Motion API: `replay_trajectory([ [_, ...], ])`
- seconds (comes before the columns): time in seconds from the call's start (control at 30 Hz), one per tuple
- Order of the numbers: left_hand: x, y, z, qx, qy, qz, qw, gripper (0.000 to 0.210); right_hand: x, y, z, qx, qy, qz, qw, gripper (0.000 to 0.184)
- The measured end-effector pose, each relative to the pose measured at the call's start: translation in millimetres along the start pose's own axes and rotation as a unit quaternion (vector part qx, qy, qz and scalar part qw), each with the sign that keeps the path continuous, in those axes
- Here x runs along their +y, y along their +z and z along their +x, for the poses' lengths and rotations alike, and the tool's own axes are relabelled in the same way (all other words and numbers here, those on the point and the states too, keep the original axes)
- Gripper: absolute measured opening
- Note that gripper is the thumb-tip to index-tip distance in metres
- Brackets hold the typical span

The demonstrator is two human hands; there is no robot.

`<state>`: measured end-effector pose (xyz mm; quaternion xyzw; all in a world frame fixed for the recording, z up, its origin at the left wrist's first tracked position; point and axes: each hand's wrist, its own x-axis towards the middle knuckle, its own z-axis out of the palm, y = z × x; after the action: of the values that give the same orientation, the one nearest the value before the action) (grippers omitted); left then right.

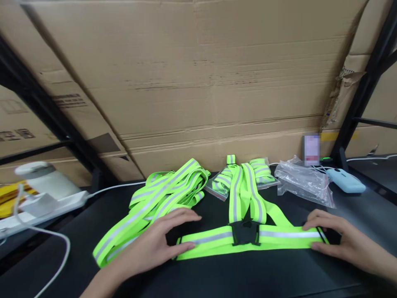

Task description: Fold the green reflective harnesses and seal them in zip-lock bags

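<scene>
A neon-green reflective harness [214, 236] with silver stripes lies on the black surface, its waist belt stretched sideways and closed by a black buckle [245, 232]. Two shoulder straps [246, 190] run from the belt toward the back. At the belt's left end is my left hand [164, 236], thumb touching the strap and the other fingers apart above it. My right hand [336, 236] has thumb and forefinger around the belt's right end, near a black slider. Beside my left hand lies a loose pile of more green reflective straps [164, 194].
Bagged green straps [262, 170] and a crumpled clear plastic bag [305, 184] lie at the back. A light-blue device [345, 181] with cables sits right, below a small blurred-screen item [311, 150]. Left are a power strip [71, 200] and white bottle [46, 178]. Cardboard [198, 74] stands behind.
</scene>
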<state>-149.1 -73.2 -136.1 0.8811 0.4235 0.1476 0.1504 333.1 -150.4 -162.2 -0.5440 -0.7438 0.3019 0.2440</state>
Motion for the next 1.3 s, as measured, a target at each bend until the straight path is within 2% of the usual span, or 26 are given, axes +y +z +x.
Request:
replay_trajectory([
  [0.13, 3.3, 13.1, -30.0, 0.011, -0.027, -0.017, 0.999, 0.028, 18.5, 4.1, -2.9, 0.076, -0.001, -0.012, 0.997, 0.036],
  [0.27, 6.6, 23.6, -43.0, 0.031, -0.008, -0.032, 0.999, 0.029, 29.6, 7.7, -5.4, 0.106, 0.011, -0.032, 0.994, 0.045],
  [0.37, 3.7, 26.2, -45.1, 0.038, -0.006, -0.030, 0.999, 0.053, 35.6, 8.3, -7.6, 0.106, 0.012, -0.032, 0.994, 0.051],
  [0.4, 2.9, 26.2, -44.7, 0.038, -0.010, -0.029, 0.999, 0.054, 37.2, 8.2, -8.0, 0.106, 0.011, -0.031, 0.994, 0.050],
  [0.53, 2.3, 25.1, -40.3, 0.047, -0.027, -0.032, 0.998, 0.031, 39.5, 8.8, -8.7, 0.131, 0.008, -0.016, 0.991, 0.043],
  [0.77, -7.0, 31.2, -38.9, 0.086, -0.032, -0.046, 0.995, 0.035, 25.0, 13.6, -12.6, 0.209, 0.062, 0.076, 0.973, 0.051],
  [0.87, -10.3, 31.4, -40.2, 0.087, -0.056, -0.070, 0.992, 0.045, 17.6, 12.9, -11.5, 0.193, 0.071, 0.133, 0.970, 0.053],
  [0.97, -8.6, 27.5, -41.4, 0.116, -0.076, -0.127, 0.982, 0.061, 9.1, 11.2, -10.2, 0.156, 0.086, 0.157, 0.971, 0.054],
  [1.07, -2.1, 20.9, -40.1, 0.127, -0.085, -0.190, 0.970, 0.060, -3.3, 10.5, -9.4, 0.140, 0.097, 0.191, 0.967, 0.057],
  [1.2, 12.5, 6.2, -25.8, 0.088, -0.087, -0.280, 0.952, 0.046, -28.1, 8.7, -4.3, 0.136, 0.093, 0.221, 0.961, 0.061],
  [1.3, 29.1, -7.9, -3.2, 0.038, -0.078, -0.341, 0.936, 0.049, -51.7, 6.1, 7.0, 0.117, 0.073, 0.267, 0.954, 0.057],
])
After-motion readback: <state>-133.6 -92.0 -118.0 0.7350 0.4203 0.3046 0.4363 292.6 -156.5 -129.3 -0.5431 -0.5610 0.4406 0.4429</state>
